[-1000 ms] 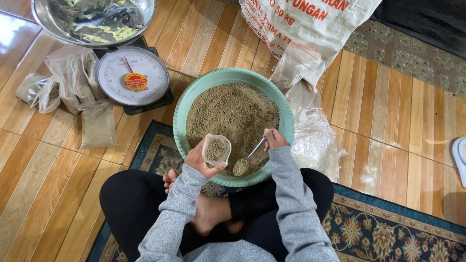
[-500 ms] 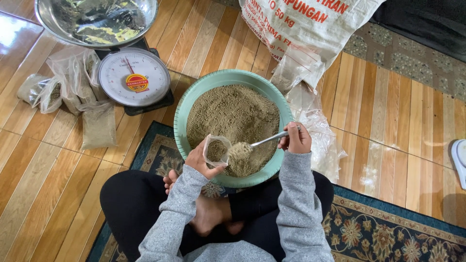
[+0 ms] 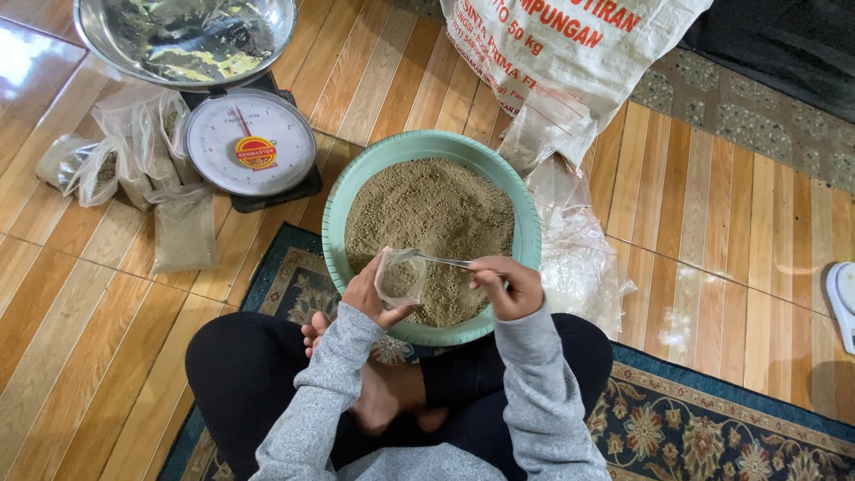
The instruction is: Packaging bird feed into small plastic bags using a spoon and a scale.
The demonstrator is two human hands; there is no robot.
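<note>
A green basin (image 3: 343, 191) full of brownish powder (image 3: 427, 209) stands on the floor in front of my crossed legs. My left hand (image 3: 370, 294) holds a small clear plastic bag (image 3: 399, 278) open over the basin's near side; some powder is inside it. My right hand (image 3: 508, 287) grips a metal spoon (image 3: 441, 261) whose bowl is tipped into the bag's mouth.
A dial kitchen scale (image 3: 249, 142) with a steel pan (image 3: 183, 36) stands at the far left. Several filled plastic bags (image 3: 183, 230) lie beside it. A large white sack (image 3: 570, 44) and empty clear bags (image 3: 579, 258) lie to the right. A patterned rug (image 3: 712, 419) lies under me.
My right hand lifted the spoon with powder out of the basin and moved it left to the bag's mouth. The left hand kept holding the bag.
</note>
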